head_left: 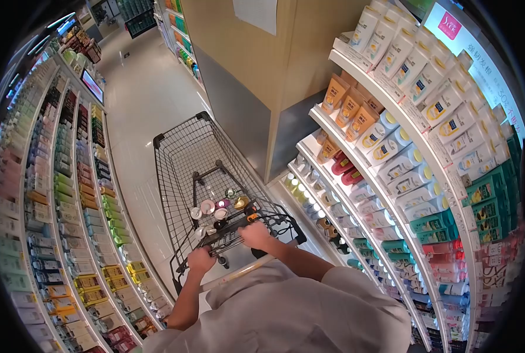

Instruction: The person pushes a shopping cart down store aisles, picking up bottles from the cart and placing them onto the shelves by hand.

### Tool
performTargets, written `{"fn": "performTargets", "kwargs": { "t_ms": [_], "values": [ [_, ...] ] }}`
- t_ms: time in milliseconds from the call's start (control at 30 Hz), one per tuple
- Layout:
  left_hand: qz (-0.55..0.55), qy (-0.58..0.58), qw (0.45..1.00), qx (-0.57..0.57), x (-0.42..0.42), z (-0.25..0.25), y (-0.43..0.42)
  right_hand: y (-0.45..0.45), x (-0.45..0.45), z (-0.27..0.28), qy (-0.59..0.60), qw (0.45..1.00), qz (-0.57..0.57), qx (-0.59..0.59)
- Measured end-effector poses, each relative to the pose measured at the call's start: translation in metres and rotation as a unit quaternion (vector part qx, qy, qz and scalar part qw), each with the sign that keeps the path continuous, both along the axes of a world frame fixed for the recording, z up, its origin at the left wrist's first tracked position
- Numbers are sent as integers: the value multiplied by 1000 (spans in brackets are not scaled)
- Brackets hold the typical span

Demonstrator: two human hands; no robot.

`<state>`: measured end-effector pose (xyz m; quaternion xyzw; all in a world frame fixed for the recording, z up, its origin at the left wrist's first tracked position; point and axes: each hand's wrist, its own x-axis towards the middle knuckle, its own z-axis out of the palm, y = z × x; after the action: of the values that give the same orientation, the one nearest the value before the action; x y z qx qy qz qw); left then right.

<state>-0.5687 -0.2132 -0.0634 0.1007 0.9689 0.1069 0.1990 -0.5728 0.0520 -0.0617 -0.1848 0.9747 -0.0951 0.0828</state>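
Observation:
A dark wire shopping cart (174, 170) stands in front of me, angled toward the upper left. My left hand (201, 259) is closed around the left part of its handle. My right hand (255, 235) grips the handle farther right, beside an orange and black piece on the bar. Several small round items lie inside the cart near the handle, among them a pink one (207, 206), a purple one (222, 204) and a gold one (241, 202).
Curved shelves of bottles and boxes (65, 176) line the left side. White shelves (386, 82) with bottles and orange tubes (335, 93) rise close on the right. A wood and grey pillar (239, 76) stands beside the cart. The tiled aisle (136, 76) runs on ahead.

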Motion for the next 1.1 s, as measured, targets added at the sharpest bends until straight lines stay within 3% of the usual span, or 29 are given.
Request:
{"fn": "performTargets", "kwargs": {
  "t_ms": [433,933,1100],
  "values": [
    [51,-38,998,-17,-126,8,2,0,-143,6,-41,999,32,9],
    [33,-31,999,5,-268,-2,-9,-3,-295,8,-5,997,72,-9],
    [29,-42,999,5,-334,2,-18,-16,-363,6,-42,998,43,14]
  ]
}}
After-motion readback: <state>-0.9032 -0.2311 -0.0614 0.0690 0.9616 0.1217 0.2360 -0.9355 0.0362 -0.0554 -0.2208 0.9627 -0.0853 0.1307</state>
